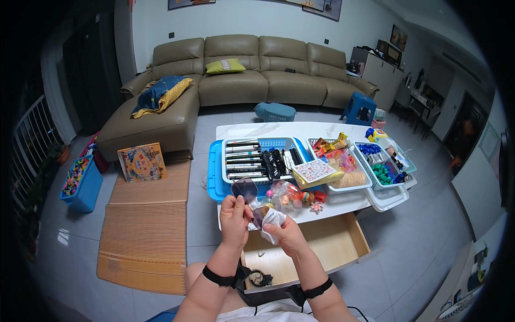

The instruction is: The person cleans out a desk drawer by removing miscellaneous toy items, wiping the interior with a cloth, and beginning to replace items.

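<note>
My left hand point(235, 221) grips a pair of sunglasses point(244, 190) with dark tinted lenses by the frame, one lens up to the left and the other towards my right hand. A white cloth or tissue point(274, 222) is pinched in my right hand point(286, 235) against the lower right lens. Both hands are above the front edge of a white marble-look table point(257, 129) and its pulled-out wooden drawer point(322, 245). A small dark coiled item point(260, 278) lies in the drawer's near left corner. Clear bags of small colourful things point(286, 197) sit just beyond the hands.
A white basket of markers point(259, 141) rests on a blue lid point(215, 173). Baskets of snacks point(350, 177) and of blue and green items point(380, 171) stand at the right. A blue bin point(86, 193) and a picture book point(141, 163) are at the left.
</note>
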Tool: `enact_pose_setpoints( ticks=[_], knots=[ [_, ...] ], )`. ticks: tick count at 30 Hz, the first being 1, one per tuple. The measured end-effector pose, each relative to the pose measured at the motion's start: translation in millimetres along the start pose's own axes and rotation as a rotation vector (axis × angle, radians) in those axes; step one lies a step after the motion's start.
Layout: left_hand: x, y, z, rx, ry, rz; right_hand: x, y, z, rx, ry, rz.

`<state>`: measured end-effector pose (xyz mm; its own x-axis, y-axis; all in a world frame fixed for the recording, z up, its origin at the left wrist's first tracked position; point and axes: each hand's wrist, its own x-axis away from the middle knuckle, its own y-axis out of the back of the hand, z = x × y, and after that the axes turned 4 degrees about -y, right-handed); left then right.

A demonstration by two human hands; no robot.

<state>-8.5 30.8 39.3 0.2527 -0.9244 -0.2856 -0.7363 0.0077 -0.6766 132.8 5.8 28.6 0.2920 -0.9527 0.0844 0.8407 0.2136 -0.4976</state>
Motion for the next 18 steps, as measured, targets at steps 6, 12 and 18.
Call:
enact_pose_setpoints(
  ticks=[6, 12, 18],
  knots=[
    [2.7, -0.9, 0.6, 0.031, 0.112, 0.06, 3.7, 22.4, -1.6, -0.05, 0.062, -0.112],
    [0.8, -1.2, 1.2, 0.104, 0.116, 0.154, 6.0, 39.2, -16.6, -0.235, 0.028, -0.032],
    [-1.0, 3.0, 13.3, -0.033, -0.023, 0.157, 14.4, 23.9, -4.8, -0.171, 0.039, -0.012]
  ],
)
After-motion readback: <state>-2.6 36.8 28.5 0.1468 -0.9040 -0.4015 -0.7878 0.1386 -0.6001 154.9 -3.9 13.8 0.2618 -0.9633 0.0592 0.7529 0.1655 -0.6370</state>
